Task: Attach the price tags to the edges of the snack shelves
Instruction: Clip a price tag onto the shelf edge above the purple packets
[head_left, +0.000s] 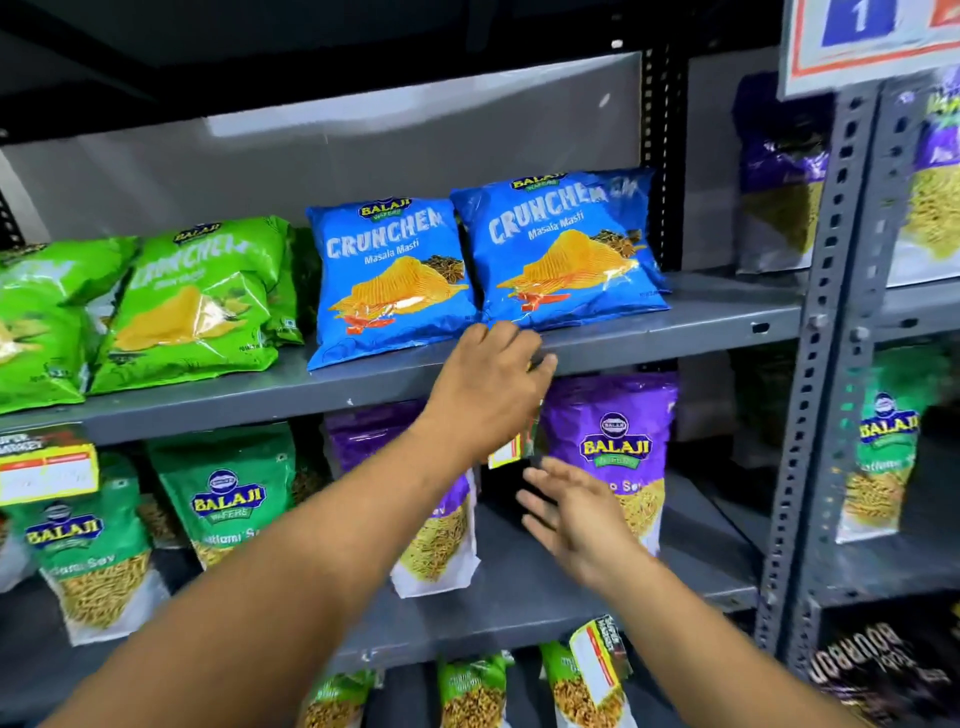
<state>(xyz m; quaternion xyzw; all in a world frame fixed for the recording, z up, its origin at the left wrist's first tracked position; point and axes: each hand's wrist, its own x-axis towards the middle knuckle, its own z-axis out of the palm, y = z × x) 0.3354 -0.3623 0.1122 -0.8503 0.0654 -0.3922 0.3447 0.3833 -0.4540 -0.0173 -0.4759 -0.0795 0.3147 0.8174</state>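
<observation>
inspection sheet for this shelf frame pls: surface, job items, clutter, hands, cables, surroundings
Surface: grey metal upper shelf, front edge bare right of the hands.
Job's things: price tag hanging below the left hand at that shelf's edge; another tag at far left on the same edge; third tag on the lower shelf edge, tilted.
Clutter: nothing seen; blue Crunchem bags, green bags, purple Balaji pouch stocked on the shelves.
Grippers: left hand gripping the shelf edge over the tag; right hand open, empty, below it.
Cables: nothing seen.
Surroundings: slotted upright; aisle sign top right.
</observation>
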